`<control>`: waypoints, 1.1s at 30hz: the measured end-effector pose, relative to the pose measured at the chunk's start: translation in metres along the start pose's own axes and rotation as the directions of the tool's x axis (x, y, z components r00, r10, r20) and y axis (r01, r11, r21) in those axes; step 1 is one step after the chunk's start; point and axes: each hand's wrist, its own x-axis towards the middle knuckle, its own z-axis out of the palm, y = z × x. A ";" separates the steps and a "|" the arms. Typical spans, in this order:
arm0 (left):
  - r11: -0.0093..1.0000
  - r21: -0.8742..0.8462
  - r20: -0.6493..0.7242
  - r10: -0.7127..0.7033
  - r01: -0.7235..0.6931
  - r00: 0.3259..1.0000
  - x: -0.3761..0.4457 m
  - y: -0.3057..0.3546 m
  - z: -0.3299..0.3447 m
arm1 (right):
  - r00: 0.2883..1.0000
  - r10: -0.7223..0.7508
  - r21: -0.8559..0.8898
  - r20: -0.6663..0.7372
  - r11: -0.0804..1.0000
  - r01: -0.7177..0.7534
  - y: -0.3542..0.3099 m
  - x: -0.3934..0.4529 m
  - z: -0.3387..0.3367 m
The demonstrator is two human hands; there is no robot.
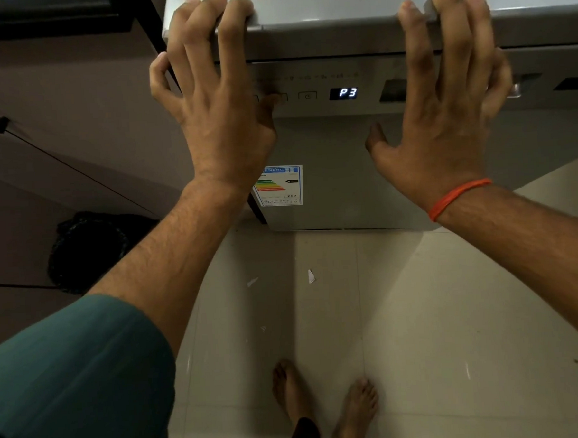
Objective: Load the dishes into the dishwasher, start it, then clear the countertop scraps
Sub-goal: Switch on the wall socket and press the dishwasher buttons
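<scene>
The grey dishwasher (338,169) stands in front of me with its door closed. Its lit display (347,93) on the control strip reads P3. My left hand (218,115) reaches over the left part of the door, its spread fingers resting with their tips on the top front edge. My right hand (443,120), with an orange band at the wrist, lies the same way on the top edge further right and looks slightly blurred. Neither hand holds anything. No dishes are in view.
An energy label (281,185) is stuck on the door's lower left. A black bag (88,249) lies on the floor at the left, by dark cabinet fronts (58,130). Small white scraps (311,276) lie on the pale tiles. My bare feet (324,408) stand close to the machine.
</scene>
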 end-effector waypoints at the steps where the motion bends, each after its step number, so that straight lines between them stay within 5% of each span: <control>1: 1.000 0.006 -0.001 0.002 -0.002 1.000 0.000 0.000 0.000 | 1.000 0.000 0.001 -0.002 1.000 0.000 0.000 0.000 0.001; 26: 0.998 0.021 0.148 -0.069 0.067 0.987 -0.001 0.010 -0.016 | 1.000 0.015 0.013 0.014 1.000 -0.015 0.002 -0.001 -0.009; 33: 0.997 -0.015 0.173 -0.073 0.077 0.982 -0.003 0.007 -0.021 | 0.963 -0.220 -0.046 0.154 0.972 0.230 0.057 0.006 -0.037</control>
